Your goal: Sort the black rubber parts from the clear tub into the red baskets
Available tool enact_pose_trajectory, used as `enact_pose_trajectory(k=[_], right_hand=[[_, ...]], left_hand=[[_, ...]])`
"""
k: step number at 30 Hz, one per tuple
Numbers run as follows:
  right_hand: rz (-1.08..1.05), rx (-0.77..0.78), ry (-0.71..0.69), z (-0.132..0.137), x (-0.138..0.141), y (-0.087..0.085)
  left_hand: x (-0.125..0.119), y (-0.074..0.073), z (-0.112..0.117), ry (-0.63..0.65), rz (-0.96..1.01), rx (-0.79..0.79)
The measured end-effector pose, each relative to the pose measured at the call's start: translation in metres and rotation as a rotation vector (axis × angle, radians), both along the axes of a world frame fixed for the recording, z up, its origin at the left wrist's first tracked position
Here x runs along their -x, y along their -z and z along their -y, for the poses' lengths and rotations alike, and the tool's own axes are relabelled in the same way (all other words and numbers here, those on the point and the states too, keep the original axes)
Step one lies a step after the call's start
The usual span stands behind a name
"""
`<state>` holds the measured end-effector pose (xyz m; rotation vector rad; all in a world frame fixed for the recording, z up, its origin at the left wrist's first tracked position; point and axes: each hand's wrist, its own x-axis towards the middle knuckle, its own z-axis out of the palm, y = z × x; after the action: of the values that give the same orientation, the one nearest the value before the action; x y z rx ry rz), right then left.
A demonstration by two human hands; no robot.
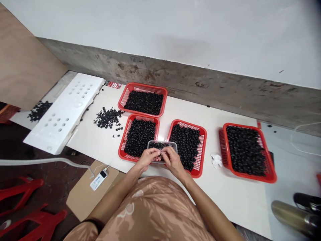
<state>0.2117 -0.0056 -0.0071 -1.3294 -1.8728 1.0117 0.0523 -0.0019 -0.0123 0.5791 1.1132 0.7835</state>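
Observation:
My left hand (149, 158) and my right hand (173, 161) meet over a small clear plastic box (175, 144) holding small black parts. The fingertips of both hands are pinched together near each other; what lies between them is too small and covered to name. The box rests at the inner edges of two red baskets. The left red basket (121, 153) is filled with black ring-like parts (139, 135), and the right red basket (200, 157) holds similar black rings (185, 142).
Behind stands another red basket (142, 86) of smaller black parts; a further filled red basket (271, 176) sits at right. Loose black pieces (107, 117) lie on the white table (97, 144). A white panel with holes (64, 110), crumpled white tissue (216, 160) and a power bank (99, 180) are around.

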Motion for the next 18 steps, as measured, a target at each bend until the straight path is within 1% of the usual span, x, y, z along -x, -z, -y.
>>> enact_pose_trajectory(k=[3,4,6,9,11,14,18], right_hand=[[-0.188,0.175,0.126,0.001,0.003,0.0],[-0.221,0.213,0.148,0.001,0.003,0.0],[-0.239,0.232,0.184,0.0,-0.001,0.0],[-0.171,0.183,0.192,-0.002,-0.007,-0.003],[-0.11,0.123,0.182,-0.002,-0.009,-0.008],[-0.061,0.036,0.169,-0.001,-0.008,-0.012],[-0.009,-0.039,0.128,0.002,0.0,-0.013]], left_hand=[[0.002,-0.005,0.001,-0.01,0.081,0.018],[0.002,-0.006,0.001,-0.01,0.086,0.012],[0.002,-0.006,0.002,-0.012,0.077,-0.015],[0.003,-0.006,0.002,-0.044,0.044,-0.071],[0.003,-0.006,0.002,-0.05,0.036,-0.079],[0.003,-0.007,0.001,-0.039,0.075,-0.016],[0.003,-0.009,0.001,-0.082,0.163,0.06]])
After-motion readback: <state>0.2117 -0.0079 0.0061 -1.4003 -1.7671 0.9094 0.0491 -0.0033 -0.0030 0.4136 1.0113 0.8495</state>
